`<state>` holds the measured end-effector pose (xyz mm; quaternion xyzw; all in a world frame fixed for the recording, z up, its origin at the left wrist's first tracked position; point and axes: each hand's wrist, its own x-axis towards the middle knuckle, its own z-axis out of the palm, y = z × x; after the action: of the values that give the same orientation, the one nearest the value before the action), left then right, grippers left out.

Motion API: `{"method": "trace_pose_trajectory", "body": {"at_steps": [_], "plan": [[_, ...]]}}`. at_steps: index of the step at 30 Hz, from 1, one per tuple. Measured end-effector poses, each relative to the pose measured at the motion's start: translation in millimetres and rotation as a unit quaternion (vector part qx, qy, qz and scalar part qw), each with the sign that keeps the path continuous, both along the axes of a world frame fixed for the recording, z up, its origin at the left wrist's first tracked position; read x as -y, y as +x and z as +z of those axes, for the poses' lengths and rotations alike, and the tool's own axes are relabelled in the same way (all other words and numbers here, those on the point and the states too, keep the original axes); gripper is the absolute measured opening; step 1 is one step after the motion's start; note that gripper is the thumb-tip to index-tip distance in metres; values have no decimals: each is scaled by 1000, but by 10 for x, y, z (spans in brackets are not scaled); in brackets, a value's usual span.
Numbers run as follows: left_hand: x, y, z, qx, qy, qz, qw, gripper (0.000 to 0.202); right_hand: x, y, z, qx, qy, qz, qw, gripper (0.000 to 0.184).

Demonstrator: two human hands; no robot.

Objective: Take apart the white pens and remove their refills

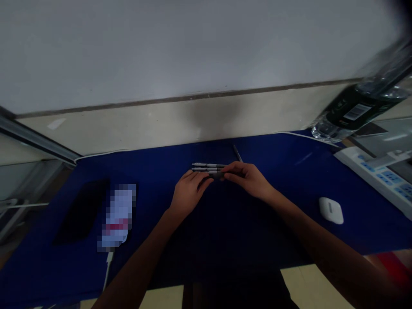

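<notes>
On the blue mat (289,184), head view, mid-table near the far edge: a small bundle of pens (207,167) is held level between both hands, just above or on the mat; contact with the mat cannot be told. Two pale barrels are seen side by side, pointing left; a third may be hidden beneath, as the picture is dim and blurred there. The left hand (189,191) is seen from the back, its fingers curled in, and the bundle is pinched at its middle between thumb and fingertips. The right hand (249,178) is closed over the dark right end of the bundle, fingers folded round it, the thumb lying along the top. A single dark pen (237,153) is noted lying slantwise on the mat just behind the right hand, apart from the bundle. Well to the left, a flat black slab (82,212) and a pixelated packet (117,216) are noted side by side. To the right, a white earbud case (331,210), a pale keypad device (380,171) at the mat's edge, and a clear bottle (357,109) with a dark label are recorded.
</notes>
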<state>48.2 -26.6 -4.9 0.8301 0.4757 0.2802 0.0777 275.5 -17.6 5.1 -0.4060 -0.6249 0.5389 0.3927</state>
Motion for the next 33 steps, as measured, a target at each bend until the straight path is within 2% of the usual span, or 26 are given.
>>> {"method": "trace_pose_trajectory", "body": {"at_steps": [6,10,14,18,19,23,26,30,33], "plan": [[4,-1,-4,-7,5,-11,1000,20,18,-29,-13,-14,-11,26,1000,22],[13,7,-8,-30,14,-14,999,22,38,-53,21,48,11,17,999,20],[29,29,-4,-34,35,-23,999,23,84,-76,47,153,42,-9,987,41],[29,29,27,-53,41,-42,997,24,115,-88,43,189,48,-5,981,52],[25,24,37,-60,42,-45,996,25,116,-89,40,201,64,-6,978,50],[6,-2,53,-76,40,-32,996,26,102,-89,21,251,166,-13,954,21],[4,-3,41,-60,42,-29,997,25,94,-87,1,267,217,1,939,18],[8,9,31,-55,45,-50,996,26,98,-83,0,270,202,14,941,39],[9,13,34,-68,52,-52,995,26,101,-85,19,256,178,27,950,26]]}}
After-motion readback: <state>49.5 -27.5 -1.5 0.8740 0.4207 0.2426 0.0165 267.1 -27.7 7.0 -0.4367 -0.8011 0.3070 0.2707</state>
